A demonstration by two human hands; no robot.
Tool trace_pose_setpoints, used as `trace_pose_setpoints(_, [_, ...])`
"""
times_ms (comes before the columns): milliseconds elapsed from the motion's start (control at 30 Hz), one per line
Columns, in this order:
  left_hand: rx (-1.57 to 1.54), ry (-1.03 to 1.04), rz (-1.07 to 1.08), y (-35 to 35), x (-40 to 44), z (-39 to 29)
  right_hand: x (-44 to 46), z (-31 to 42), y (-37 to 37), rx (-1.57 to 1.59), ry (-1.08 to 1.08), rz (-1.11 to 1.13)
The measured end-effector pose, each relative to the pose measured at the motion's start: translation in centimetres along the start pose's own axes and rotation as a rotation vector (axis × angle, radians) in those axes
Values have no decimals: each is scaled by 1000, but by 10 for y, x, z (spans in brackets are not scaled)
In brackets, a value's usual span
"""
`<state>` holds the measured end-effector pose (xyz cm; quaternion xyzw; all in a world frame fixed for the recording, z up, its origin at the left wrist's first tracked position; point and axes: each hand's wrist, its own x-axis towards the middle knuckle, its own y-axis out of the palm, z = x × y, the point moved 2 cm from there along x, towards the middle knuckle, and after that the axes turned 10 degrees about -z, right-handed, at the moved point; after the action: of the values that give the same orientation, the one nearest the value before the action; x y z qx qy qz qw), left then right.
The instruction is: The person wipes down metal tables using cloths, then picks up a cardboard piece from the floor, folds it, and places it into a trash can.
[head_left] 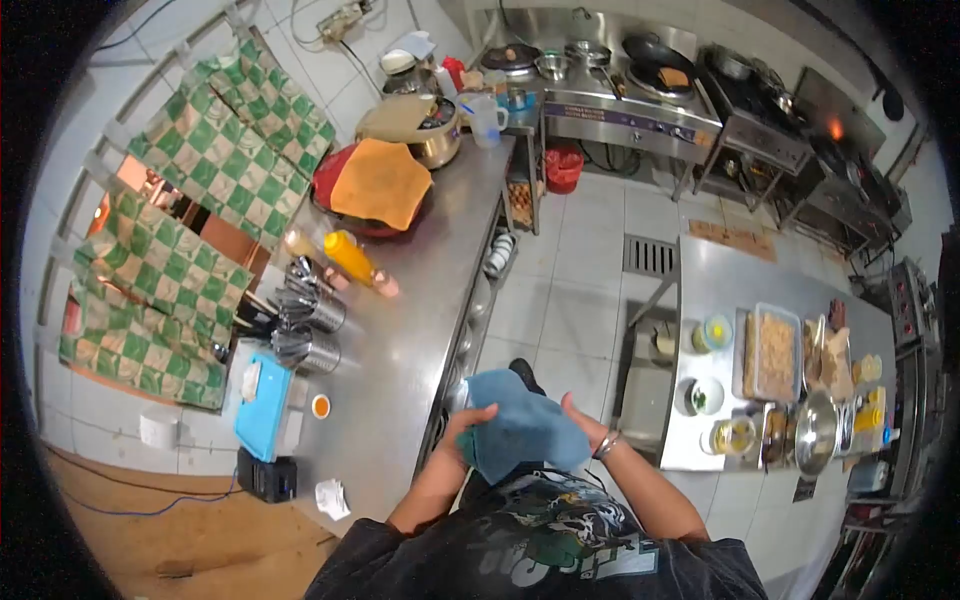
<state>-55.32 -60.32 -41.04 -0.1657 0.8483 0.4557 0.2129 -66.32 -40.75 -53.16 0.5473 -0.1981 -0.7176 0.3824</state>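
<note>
A blue cloth [520, 425] is spread between my two hands, in front of my body and above the tiled floor. My left hand [468, 428] grips its left edge, thumb on top and the other fingers mostly hidden underneath. At the opposite edge my right hand [588, 428] holds the cloth, thumb raised at the side and its fingers largely covered by the fabric. A bracelet [606, 444] circles the right wrist. The steel counter [400, 310] is the nearest surface to my left hand.
Cutlery holders [312, 350], a yellow squeeze bottle [346, 256] and an orange cloth [383, 183] occupy the left counter. To the right, a steel table [715, 275] carries food tubs and a metal bowl [816, 432]. Stoves [630, 125] line the back; a red bin [563, 170] stands below.
</note>
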Motion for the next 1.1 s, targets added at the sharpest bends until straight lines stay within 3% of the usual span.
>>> trace_pose_setpoints(33, [-7,8,1,5,17,-14,16,16,-5,-10,3,0])
trace_pose_setpoints(100, [31,-55,-132,17,54,-50,44,65,-9,-393,-151,-38])
trace_pose_setpoints(200, [4,-133,-92,21,115,-115,65,156,-2,-202,-413,-35])
trace_pose_setpoints(267, [102,-108,-48,18,153,-156,53,233,11,-292,-621,-451])
trace_pose_setpoints(300, [94,-94,-49,18,169,-177,65,264,-10,-289,-790,-455])
trace_pose_setpoints(333, [246,-47,-111,17,184,-198,35,300,37,-435,-904,-603])
trace_pose_setpoints(433, [427,2,-167,-7,226,-240,25,375,78,-825,-1141,-525])
trace_pose_setpoints(467, [461,5,-149,-16,235,-248,19,392,91,-830,-1135,-517])
trace_pose_setpoints(533, [452,-25,-119,-26,242,-260,19,421,114,-1242,-693,-327])
trace_pose_setpoints(567, [450,-57,-82,-29,245,-265,19,434,128,-1251,-697,-318])
trace_pose_setpoints(633, [646,-173,-150,-23,244,-276,30,452,149,-1647,-560,-260])
trace_pose_setpoints(667, [633,-158,-159,-38,249,-268,48,458,133,-1785,-455,-260])
trace_pose_setpoints(733, [1088,101,-237,-73,263,-253,91,463,93,-1980,-198,-284])
trace_pose_setpoints(767, [1075,112,-257,-78,269,-259,104,482,107,-2027,-368,-44])
trace_pose_setpoints(800, [1147,202,-304,-75,273,-269,120,504,115,-2106,-715,44])
trace_pose_setpoints(833, [1216,286,-354,-71,277,-276,138,524,120,-2127,-885,119])
trace_pose_setpoints(867, [915,204,-302,-41,280,-302,156,545,124,-2143,-1066,183])
trace_pose_setpoints(900, [896,214,-332,-40,296,-317,185,569,126,-1927,-999,236])
trace_pose_setpoints(933, [890,114,-200,-42,311,-329,214,596,133,-1716,-923,285])
trace_pose_setpoints(967, [874,10,-69,-42,322,-333,238,621,144,-1719,-907,329])
trace_pose_setpoints(1000, [885,13,-42,-43,338,-338,267,649,158,-1793,-628,248])
trace_pose_setpoints(1033, [862,13,-77,-37,350,-344,289,667,169,-1846,-335,161])
trace_pose_setpoints(1067, [787,-66,-237,-32,366,-355,309,682,186,-1857,-325,204])
trace_pose_setpoints(1100, [705,-138,-395,-32,382,-364,329,698,207,-1774,-445,227])
